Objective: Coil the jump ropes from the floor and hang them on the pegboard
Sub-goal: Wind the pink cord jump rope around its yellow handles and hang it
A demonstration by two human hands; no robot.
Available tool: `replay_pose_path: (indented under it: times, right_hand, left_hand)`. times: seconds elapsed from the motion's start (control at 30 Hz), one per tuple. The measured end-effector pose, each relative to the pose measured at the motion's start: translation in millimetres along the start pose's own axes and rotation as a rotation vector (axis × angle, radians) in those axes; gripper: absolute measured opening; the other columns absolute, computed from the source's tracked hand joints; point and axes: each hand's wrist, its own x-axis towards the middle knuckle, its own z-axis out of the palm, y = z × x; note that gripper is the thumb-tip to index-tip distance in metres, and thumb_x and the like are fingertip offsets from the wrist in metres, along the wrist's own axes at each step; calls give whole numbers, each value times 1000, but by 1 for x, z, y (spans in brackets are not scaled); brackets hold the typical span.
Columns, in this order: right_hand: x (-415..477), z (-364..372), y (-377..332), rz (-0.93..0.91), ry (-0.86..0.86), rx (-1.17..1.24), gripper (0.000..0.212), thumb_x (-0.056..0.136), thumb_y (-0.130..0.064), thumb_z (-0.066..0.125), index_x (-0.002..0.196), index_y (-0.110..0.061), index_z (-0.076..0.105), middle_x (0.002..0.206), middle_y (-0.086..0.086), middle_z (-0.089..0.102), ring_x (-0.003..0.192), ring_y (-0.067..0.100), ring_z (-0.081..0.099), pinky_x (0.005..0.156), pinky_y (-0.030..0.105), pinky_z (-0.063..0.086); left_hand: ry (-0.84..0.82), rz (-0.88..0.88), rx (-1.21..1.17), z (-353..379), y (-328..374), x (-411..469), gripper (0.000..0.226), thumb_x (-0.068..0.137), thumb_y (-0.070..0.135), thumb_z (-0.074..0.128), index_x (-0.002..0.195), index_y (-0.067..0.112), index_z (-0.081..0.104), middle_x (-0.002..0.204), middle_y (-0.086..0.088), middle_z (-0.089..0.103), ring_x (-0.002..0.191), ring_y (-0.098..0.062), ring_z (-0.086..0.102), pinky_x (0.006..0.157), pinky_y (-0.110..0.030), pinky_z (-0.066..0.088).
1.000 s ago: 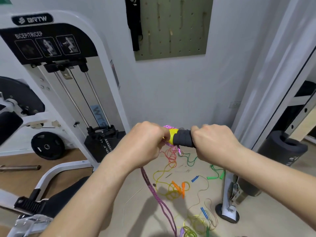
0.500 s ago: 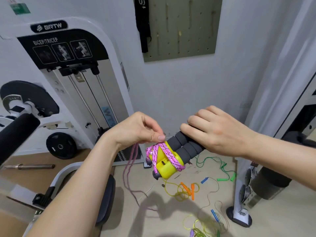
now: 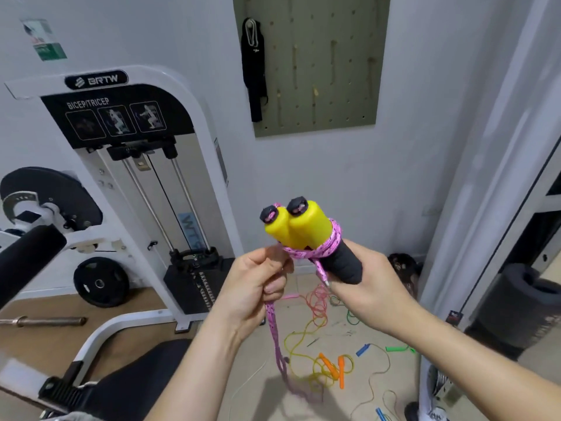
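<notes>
Right hand [image 3: 375, 288] is curled round the black foam ends of the two handles [image 3: 299, 227]. They're held side by side w/ the yellow halves pointing up, black caps on top. The pink rope [image 3: 306, 253] is looped a few times round the pair, right abt where the yellow meets the foam. So this one's up in the air in front of the wall, not lying on the floor.

Left hand [image 3: 258, 284] is closed on that same rope just beside the wraps, fingers curled in. The rest of the cord drops doubled from under the fist down to the floor [image 3: 255, 375]. One short strand also runs down past the right thumb.

Pegboard [image 3: 321, 65] is on the wall above and behind the handles. It's olive green w/ a few pegs, and a black strap [image 3: 254, 74] hangs off a hook near its upper left.

On the floor below the hands there's a tangle of thin ropes:
- yellow rope [image 3: 296, 337] w/ orange handles [image 3: 334, 367]
- a green handle [image 3: 397, 349]
- a blue handle [image 3: 362, 350] next to the green one
- a reddish cord further back

Left side is a white bicep/tricep machine [image 3: 121, 117] w/ its weight stack. A weight plate [image 3: 100, 282] sits upright by its base and a bar [image 3: 45, 322] lies on the wood flooring.
</notes>
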Motion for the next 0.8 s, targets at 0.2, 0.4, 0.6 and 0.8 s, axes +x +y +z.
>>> replay_pose_path:
  times: [0.2,0.4,0.6,0.8]
  right_hand:
    - [-5,15,1,418,38,443,24,86,5,65,70,-8,52,54,1,51,50,16,45,48,23,39]
    - [2,8,6,251,85,-471,13,82,-19,59,80,-29,52,71,-4,60,71,25,55,59,33,42]
    - [14,0,-1,80,-104,-1143,25,80,-18,62,101,-18,48,91,1,53,88,26,58,59,31,31]
    - [16,-11,-8,-346,-27,-1352,25,57,8,40,70,-9,53,60,7,46,54,27,47,52,32,21]
  left_hand:
    - [245,369,662,17,-8,-15,16,82,27,69,74,14,75,55,16,63,51,5,49,53,-10,37]
    - [167,324,1121,20,-5,-18,37,95,36,55,59,25,55,45,10,46,47,-7,40,48,-24,28]
    - [108,559,1660,25,7,-30,34,87,39,58,61,23,44,50,3,46,57,-25,48,52,-34,42]
    - [-15,641,1714,24,37,-34,19,81,46,69,82,27,70,65,4,64,67,-23,60,58,-33,48]
